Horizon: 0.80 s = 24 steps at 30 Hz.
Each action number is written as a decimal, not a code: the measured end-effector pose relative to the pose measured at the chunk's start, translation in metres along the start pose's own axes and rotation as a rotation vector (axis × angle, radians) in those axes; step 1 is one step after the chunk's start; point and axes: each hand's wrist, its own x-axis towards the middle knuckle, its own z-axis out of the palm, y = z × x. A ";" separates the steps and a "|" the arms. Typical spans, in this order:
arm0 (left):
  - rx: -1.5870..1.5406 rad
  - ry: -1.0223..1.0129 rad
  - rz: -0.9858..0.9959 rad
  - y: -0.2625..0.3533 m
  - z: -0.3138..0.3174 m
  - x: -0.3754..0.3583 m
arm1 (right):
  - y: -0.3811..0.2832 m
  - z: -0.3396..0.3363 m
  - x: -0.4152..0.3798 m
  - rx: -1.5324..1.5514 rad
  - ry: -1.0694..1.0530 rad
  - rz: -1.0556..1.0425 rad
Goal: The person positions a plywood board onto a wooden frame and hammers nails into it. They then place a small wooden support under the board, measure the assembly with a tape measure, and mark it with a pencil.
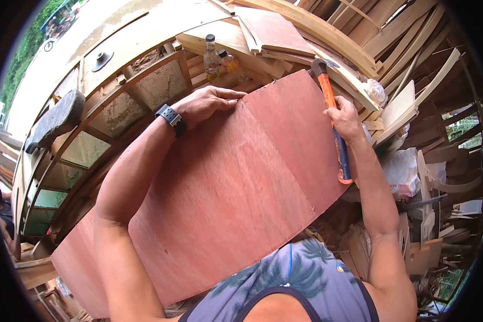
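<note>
Hammer (339, 147) in the right hand (344, 119), its handle grasped in a closed fist over the right end of the board (214, 182), head turned away from the vest (300, 271); the board lies slantwise just in front of the vest; the left hand (212, 102) touches its far edge, fingertips by the end of a seam (278, 153); whether they pinch anything, I cannot tell; two bottles (211, 65) stand just beyond that hand.
</note>
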 end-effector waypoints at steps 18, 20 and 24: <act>0.032 -0.046 0.038 -0.006 0.001 0.019 | 0.005 -0.003 0.004 0.119 -0.054 -0.004; -0.011 -0.014 -0.039 -0.006 0.001 0.020 | 0.006 -0.002 0.002 0.089 -0.068 0.015; 0.007 0.050 -0.135 0.003 0.001 0.010 | 0.012 0.000 0.000 0.145 -0.052 -0.048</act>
